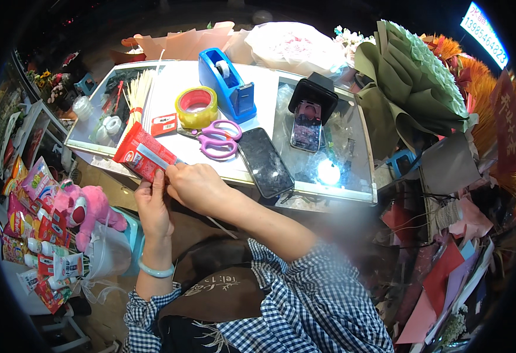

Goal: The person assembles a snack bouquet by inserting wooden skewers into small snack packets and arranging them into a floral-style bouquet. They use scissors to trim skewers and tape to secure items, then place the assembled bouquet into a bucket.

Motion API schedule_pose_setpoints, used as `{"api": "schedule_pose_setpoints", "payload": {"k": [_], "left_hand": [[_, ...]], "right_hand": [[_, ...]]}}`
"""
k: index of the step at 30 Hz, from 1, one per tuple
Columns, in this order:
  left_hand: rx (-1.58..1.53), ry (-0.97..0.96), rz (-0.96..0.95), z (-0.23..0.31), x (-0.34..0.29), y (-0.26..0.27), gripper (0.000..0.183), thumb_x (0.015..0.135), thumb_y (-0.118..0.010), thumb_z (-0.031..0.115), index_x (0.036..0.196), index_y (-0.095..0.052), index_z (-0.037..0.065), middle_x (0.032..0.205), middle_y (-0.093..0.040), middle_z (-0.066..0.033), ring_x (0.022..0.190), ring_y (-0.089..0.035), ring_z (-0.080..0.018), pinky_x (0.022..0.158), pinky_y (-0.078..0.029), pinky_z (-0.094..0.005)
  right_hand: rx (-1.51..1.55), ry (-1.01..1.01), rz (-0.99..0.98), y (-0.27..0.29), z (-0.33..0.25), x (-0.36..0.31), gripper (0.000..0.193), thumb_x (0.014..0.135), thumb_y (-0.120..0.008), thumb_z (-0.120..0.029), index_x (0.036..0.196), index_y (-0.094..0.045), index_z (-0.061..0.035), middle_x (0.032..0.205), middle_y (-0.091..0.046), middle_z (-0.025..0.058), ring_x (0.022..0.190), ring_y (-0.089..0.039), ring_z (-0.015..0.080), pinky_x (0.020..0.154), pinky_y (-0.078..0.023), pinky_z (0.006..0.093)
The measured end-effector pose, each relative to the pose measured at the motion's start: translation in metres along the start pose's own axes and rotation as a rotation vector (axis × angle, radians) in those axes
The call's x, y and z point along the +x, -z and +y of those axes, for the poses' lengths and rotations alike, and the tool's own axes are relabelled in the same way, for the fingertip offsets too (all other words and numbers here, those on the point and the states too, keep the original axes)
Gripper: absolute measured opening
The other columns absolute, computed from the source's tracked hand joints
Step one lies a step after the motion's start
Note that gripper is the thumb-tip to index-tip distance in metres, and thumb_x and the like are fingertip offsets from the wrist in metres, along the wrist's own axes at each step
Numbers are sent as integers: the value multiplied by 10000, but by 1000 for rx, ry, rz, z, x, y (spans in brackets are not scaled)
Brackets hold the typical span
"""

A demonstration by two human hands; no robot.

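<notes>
A red snack packet with a pale strip along it is held up over the near edge of the glass-topped counter. My left hand is closed on its lower end, thumb on top. Fingers of my right hand pinch the same end, close beside the left thumb; exactly what lies between them is hidden. Just beyond the hands are purple-handled scissors, a yellow tape roll and a small red-and-white packet. A black smartphone lies to the right of the scissors.
A blue tape dispenser and a bundle of thin sticks stand on the counter. At right, a lit phone leans on a black box. Wrapped bouquets line the back. Left are a pink plush toy and snack bags.
</notes>
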State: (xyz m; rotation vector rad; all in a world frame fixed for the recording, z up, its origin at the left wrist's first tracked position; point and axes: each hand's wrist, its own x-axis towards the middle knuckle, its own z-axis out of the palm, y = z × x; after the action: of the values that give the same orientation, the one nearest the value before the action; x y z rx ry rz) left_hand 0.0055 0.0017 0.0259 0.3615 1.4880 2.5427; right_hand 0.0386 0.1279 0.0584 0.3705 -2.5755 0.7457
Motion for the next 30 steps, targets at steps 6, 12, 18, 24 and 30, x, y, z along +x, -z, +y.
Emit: {"api": "schedule_pose_setpoints", "payload": {"k": [6,12,18,24,30], "left_hand": [[245,-62,-70,2,2,4,194,941,-560,181,992,-599,-2,889,-640,-32,743,-591,-82,643,-468,-211],[306,-87,-63,4,2,5,218,940,-565,186,1014,-601,-16,905,-641,-41,753,-582,-77,666,-469,-210],[413,-118,-80,17,-3,3,215,938,-565,154,976,-635,-45,872,-649,-56,786,-554,-80,716,-441,-234],[391,-60,-86,27,0,10,250,940,-566,220,909,-628,-20,828,-649,-50,710,-568,-67,642,-455,-216],[272,-7,-145,35,3,17,253,943,-554,243,948,-604,-5,849,-666,-75,700,-642,-121,613,-518,-234]], "right_hand": [[59,9,-83,5,9,-4,162,813,-580,-146,781,-552,10,723,-621,181,649,-625,361,574,-504,444],[-109,-61,-30,3,-1,-3,188,796,-611,-178,786,-551,0,708,-621,171,582,-623,334,522,-501,416],[-178,-140,38,11,-4,-7,347,756,-687,-310,814,-525,-9,682,-609,152,570,-624,313,490,-488,380],[83,-57,41,17,13,-7,312,795,-682,-291,844,-520,-28,709,-620,136,642,-636,290,549,-480,373],[478,1,57,21,21,-11,186,816,-673,-131,902,-548,-24,701,-607,118,608,-599,247,560,-463,340]]}}
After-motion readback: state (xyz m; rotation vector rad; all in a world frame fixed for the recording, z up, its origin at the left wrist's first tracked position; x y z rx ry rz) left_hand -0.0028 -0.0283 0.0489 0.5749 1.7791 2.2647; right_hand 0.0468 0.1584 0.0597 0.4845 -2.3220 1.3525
